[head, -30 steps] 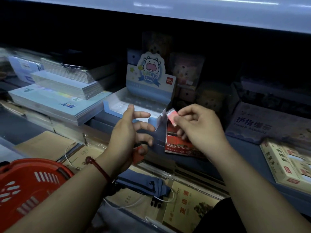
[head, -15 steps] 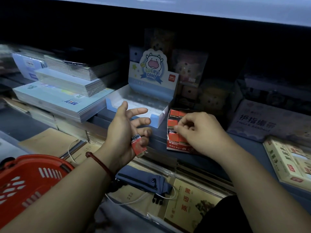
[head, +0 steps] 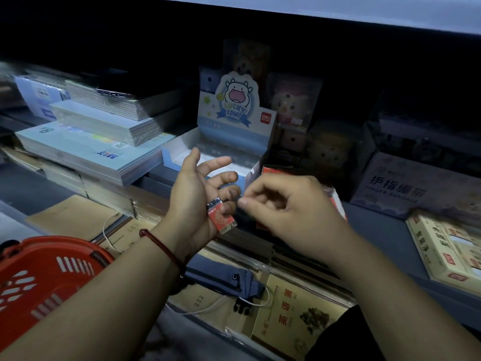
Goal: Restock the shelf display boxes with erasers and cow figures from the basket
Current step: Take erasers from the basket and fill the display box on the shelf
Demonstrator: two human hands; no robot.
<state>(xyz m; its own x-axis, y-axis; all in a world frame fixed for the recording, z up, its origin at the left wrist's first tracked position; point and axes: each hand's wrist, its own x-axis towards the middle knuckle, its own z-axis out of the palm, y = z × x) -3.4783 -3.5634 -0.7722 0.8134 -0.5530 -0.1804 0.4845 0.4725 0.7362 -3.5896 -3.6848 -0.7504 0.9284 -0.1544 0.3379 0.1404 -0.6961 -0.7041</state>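
Stationery shop: shelf point(head: 377, 225) stocked with notebook stacks point(head: 91, 152), Lucky Cow display box point(head: 234, 121), red shopping basket point(head: 39, 277).

Right hand point(head: 294, 212) hides most of the red eraser box point(head: 273, 170)

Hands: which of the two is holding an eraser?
The left hand, with the red cord at its wrist: its lower fingers grip a red eraser. The right hand is curled beside it with nothing showing in it.
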